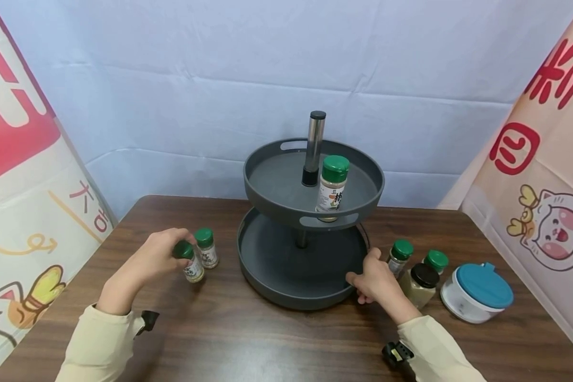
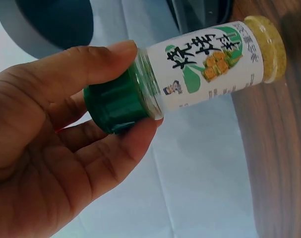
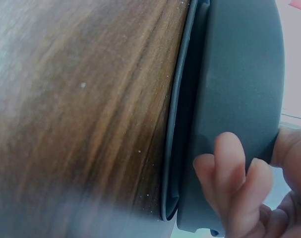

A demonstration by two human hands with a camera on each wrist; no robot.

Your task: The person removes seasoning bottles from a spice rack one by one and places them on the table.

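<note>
My left hand [image 1: 164, 253] pinches a spice jar [image 2: 210, 64] by its green cap [image 2: 118, 101]. The jar holds yellowish powder, leans a little, and its white label faces the left wrist camera; whether its base touches the table I cannot tell. Close beside it stands another green-capped spice jar [image 1: 207, 248]. My right hand [image 1: 374, 278] grips the rim of the lower tray of a dark grey two-tier rack [image 1: 298, 303], thumb over the edge and fingers against the outer wall [image 3: 239, 79]. On the upper tray [image 1: 277, 180] stands a taller green-capped jar [image 1: 331, 191].
Right of the rack, near my right forearm, stand two green-capped jars, one nearer [image 1: 401, 254] and one behind [image 1: 436, 260], a black-capped jar [image 1: 420, 286] and a white container with a blue lid [image 1: 484, 286]. A metal post [image 1: 315, 140] rises from the rack. Cloth [image 1: 196, 116] hangs behind the wooden table [image 1: 248, 345].
</note>
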